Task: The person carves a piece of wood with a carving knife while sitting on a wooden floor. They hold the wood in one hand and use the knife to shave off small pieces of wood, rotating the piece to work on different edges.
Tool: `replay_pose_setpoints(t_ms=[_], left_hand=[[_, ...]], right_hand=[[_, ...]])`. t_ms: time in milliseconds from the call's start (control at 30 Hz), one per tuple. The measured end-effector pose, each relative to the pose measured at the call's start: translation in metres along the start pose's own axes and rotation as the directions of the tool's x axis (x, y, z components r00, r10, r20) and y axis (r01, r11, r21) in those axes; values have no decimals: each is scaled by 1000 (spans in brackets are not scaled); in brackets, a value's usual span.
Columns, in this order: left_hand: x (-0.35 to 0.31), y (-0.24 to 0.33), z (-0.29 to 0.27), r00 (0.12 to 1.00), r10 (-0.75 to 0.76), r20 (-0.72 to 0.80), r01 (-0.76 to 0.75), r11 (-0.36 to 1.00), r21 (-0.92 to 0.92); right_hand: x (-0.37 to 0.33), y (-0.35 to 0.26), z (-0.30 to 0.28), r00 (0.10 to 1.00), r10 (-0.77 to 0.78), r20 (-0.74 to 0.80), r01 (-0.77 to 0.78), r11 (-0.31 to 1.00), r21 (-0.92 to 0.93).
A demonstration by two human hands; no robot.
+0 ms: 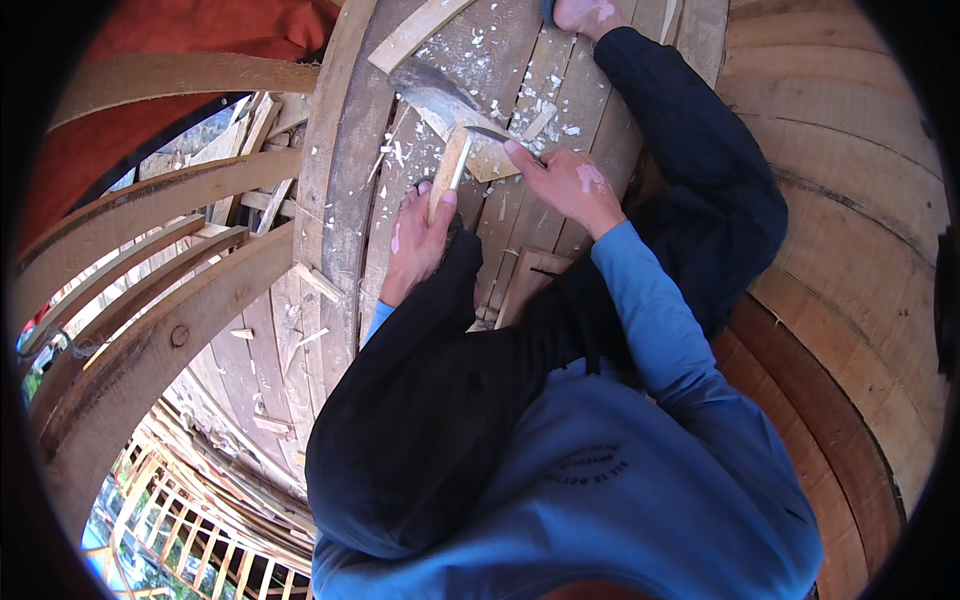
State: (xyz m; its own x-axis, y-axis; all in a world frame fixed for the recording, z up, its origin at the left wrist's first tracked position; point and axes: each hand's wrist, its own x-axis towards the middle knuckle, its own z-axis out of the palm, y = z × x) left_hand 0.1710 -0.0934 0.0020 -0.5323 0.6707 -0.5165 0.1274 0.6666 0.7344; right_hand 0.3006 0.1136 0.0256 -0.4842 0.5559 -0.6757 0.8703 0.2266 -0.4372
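Planks [603, 130]; fingers [526, 162] tight round knife [488, 132], stick [449, 178]

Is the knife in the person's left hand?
No, the right hand holds the knife, while the left hand grips a wooden piece.

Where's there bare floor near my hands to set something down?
Best bet: the floorboards between your right hand and right trouser leg, bar a few wood chips. It's crowded ahead of your left hand: knife, wooden stick, flat board and scattered chips.
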Motion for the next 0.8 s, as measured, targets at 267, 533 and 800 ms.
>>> replay_pose_setpoints(t_ms=[267,533,800], left_hand=[[-6,3,8,961,244,-130,-246,969,-5],[-8,11,-5,996,-71,-62,45,934,-354],[-4,21,-8,983,100,-152,-111,991,-69]], right_hand=[[43,10,20,991,135,24,-136,952,274],[21,46,2,990,118,80,-141,879,455],[-13,-3,10,986,-167,5,162,966,203]])
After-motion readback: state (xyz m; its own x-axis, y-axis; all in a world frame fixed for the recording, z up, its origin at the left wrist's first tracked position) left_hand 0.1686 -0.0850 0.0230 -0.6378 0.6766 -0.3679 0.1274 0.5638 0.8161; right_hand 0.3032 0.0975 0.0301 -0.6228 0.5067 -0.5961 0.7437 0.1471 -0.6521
